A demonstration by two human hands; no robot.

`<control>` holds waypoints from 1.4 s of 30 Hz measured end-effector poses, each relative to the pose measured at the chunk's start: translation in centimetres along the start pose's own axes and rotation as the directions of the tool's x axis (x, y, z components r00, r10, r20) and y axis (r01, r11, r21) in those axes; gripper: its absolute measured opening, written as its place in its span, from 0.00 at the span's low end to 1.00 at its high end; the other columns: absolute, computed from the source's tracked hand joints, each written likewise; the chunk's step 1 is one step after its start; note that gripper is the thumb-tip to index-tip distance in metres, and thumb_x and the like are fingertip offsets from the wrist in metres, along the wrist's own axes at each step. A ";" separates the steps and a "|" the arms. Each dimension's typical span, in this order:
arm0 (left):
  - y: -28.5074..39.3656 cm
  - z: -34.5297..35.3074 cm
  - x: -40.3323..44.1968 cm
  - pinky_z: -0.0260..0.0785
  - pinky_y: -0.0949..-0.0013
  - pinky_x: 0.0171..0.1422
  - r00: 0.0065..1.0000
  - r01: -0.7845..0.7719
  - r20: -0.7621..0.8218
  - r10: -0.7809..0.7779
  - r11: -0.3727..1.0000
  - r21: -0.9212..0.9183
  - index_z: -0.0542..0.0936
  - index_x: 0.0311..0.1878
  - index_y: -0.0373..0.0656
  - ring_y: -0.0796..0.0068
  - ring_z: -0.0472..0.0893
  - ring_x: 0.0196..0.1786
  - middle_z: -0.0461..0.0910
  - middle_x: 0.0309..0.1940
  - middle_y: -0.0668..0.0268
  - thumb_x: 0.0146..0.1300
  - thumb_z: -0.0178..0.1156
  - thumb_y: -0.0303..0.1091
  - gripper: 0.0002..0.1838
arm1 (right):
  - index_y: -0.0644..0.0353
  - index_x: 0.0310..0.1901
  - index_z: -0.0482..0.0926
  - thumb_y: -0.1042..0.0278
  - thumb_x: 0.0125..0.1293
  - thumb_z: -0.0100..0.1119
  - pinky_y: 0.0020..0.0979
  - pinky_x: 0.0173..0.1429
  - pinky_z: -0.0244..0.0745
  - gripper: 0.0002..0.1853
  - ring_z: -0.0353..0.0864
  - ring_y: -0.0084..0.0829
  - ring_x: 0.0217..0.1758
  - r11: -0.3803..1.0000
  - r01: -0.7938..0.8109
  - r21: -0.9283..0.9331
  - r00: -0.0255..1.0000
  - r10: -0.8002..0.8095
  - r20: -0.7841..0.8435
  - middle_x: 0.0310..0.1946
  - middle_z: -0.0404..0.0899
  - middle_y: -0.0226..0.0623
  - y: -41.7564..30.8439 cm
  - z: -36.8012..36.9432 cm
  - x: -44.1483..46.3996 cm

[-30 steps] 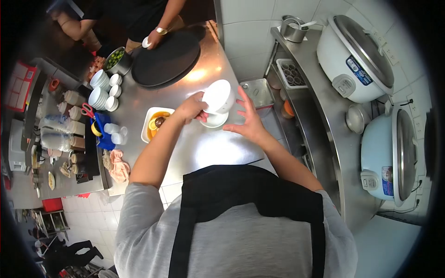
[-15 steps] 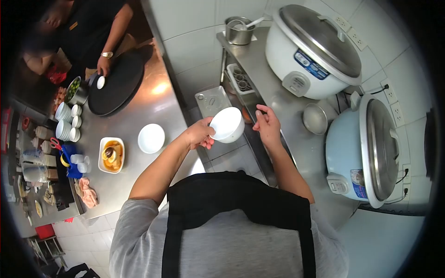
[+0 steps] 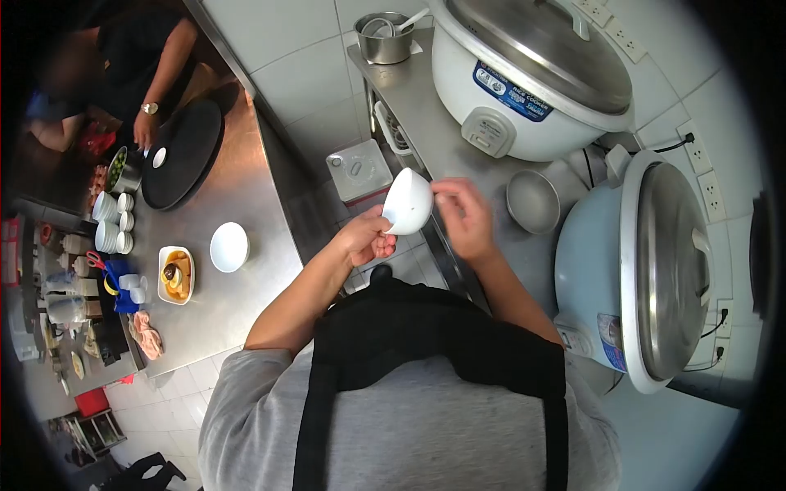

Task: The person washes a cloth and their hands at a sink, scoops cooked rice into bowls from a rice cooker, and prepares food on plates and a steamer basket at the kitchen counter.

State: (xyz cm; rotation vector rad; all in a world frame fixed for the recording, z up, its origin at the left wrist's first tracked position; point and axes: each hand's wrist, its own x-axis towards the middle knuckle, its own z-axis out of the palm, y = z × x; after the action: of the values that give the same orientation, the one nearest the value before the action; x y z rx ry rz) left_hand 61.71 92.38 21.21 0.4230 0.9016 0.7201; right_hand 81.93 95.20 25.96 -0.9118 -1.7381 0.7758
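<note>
My left hand is closed on the rim of a white bowl, which is tilted on its side in front of me. Close to the bowl's right side is my right hand, its fingers curled and slightly blurred; whether they touch the bowl I cannot tell. A second white bowl rests on the steel table. To its left sits a square white dish with food in orange-brown sauce.
On the right counter stand a large white rice cooker, a light blue cooker, a metal bowl and a small pot. Another person's hand is by a black round tray. Stacked bowls stand left.
My view has swung right, toward the rice cookers. The second bowl was left on the table, and the held bowl has tilted onto its side. My right hand has come in close to it.
</note>
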 end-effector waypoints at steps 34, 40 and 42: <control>7.1 0.4 -0.5 0.70 0.77 0.22 0.929 -0.344 -0.170 0.328 0.936 -0.077 0.60 0.55 0.41 0.73 0.77 0.21 0.75 0.32 0.60 0.58 0.47 0.27 0.20 | 0.53 0.64 0.62 0.70 0.49 0.66 0.37 0.56 0.70 0.37 0.68 0.39 0.58 0.976 -0.037 0.215 0.979 -0.008 0.204 0.62 0.59 0.46 -1.5 4.5 6.9; 11.6 2.7 -1.3 0.75 0.74 0.31 0.854 -0.473 -0.210 0.477 0.878 0.070 0.62 0.58 0.40 0.70 0.80 0.33 0.75 0.42 0.58 0.60 0.52 0.33 0.23 | 0.54 0.59 0.70 0.69 0.46 0.69 0.35 0.54 0.72 0.34 0.73 0.40 0.52 0.952 0.306 0.027 0.951 -0.307 0.047 0.60 0.62 0.48 -2.3 4.7 10.2; 13.0 1.9 -0.9 0.76 0.68 0.37 0.868 -0.490 -0.110 0.484 0.871 -0.033 0.62 0.59 0.40 0.68 0.79 0.42 0.73 0.47 0.58 0.59 0.53 0.31 0.24 | 0.53 0.58 0.72 0.68 0.46 0.69 0.35 0.53 0.72 0.33 0.73 0.39 0.51 0.946 0.318 0.059 0.948 -0.319 0.013 0.60 0.62 0.47 -3.1 4.5 11.2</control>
State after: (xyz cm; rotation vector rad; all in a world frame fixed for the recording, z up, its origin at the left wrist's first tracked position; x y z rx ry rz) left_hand 57.90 100.69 30.71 0.5756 0.8691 1.2411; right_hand 74.36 102.76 32.35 -0.5646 -1.8159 0.6186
